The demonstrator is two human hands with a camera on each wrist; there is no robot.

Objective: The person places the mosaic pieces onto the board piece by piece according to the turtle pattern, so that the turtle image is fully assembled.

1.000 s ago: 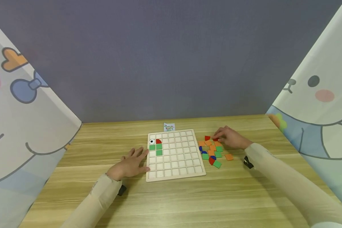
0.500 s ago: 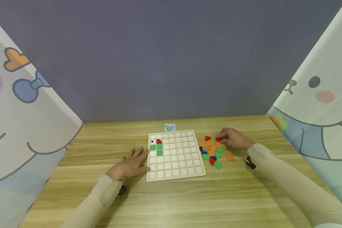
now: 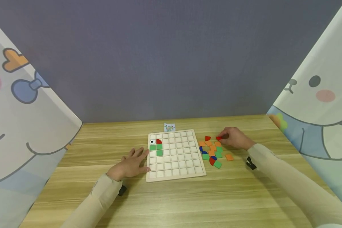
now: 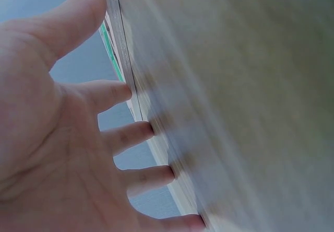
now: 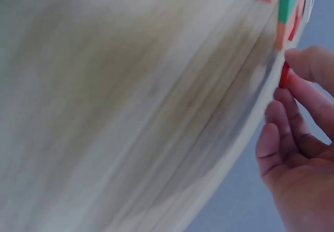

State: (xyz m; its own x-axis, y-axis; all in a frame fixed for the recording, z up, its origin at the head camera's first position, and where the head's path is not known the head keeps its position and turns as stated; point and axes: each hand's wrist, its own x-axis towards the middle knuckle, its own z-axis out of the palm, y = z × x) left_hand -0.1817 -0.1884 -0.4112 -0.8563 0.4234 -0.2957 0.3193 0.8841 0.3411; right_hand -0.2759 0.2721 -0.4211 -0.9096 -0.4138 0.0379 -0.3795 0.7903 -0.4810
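Right hand pinches a red piece between thumb and forefinger, other fingers curled in below; piece sits at the far right of the loose pile, right of the board. Can't tell from these angles if it clears the table or touches it. Left hand lies palm down, fingers spread, gripping nothing: thumb and forefinger tips at the board's left edge, remaining fingertips on the wood beside it. Board is a pale seven-by-seven grid. Filled cells are all in the two leftmost columns: eye tile in the second row from the far side, red quarter-round just right of it, two green squares side by side in the next row, one more green square below the right-hand one. Loose pile: orange squares, green squares, blue rounded pieces, a second red piece at the far left, another red one at the near end touching a blue one. One orange square lies apart on the right. Small printed card sits just behind the board's far edge; its pattern is too small to read. Grey panel stands behind the table.
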